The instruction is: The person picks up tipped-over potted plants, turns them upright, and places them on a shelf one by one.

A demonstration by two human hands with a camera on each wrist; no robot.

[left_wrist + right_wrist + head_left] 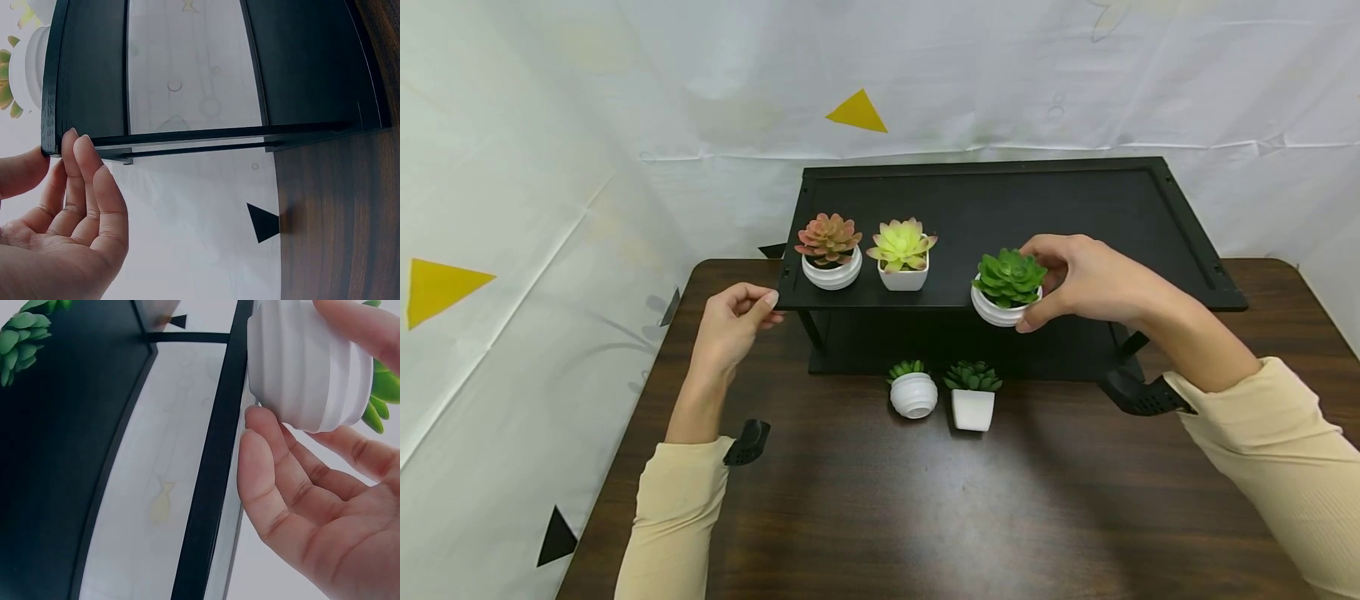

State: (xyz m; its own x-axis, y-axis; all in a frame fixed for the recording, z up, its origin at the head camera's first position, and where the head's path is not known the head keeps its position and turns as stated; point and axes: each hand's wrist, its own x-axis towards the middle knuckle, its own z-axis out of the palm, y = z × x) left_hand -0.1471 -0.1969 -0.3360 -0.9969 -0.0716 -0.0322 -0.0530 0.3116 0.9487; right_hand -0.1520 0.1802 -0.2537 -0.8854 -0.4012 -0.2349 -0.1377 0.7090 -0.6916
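Note:
My right hand (1078, 275) grips a white ribbed round pot (306, 369) with a bright green succulent (1009, 277), thumb on the near side. The pot overlaps the front edge of the black two-tier shelf's top board (1060, 200) in the head view; in the right wrist view its base is right at the board's edge. My left hand (733, 325) pinches the top board's front left corner, thumb above and fingers (103, 194) below. Left of the held plant, a reddish succulent (829, 242) in a round pot and a yellow-green succulent (902, 250) in a square pot stand on the top board.
On the dark wooden table (880, 508), before the lower board (857, 354), are a small green succulent in a tilted round white pot (913, 396) and a dark green one in a square white pot (973, 410). A white sheet (970, 100) hangs behind and at the left.

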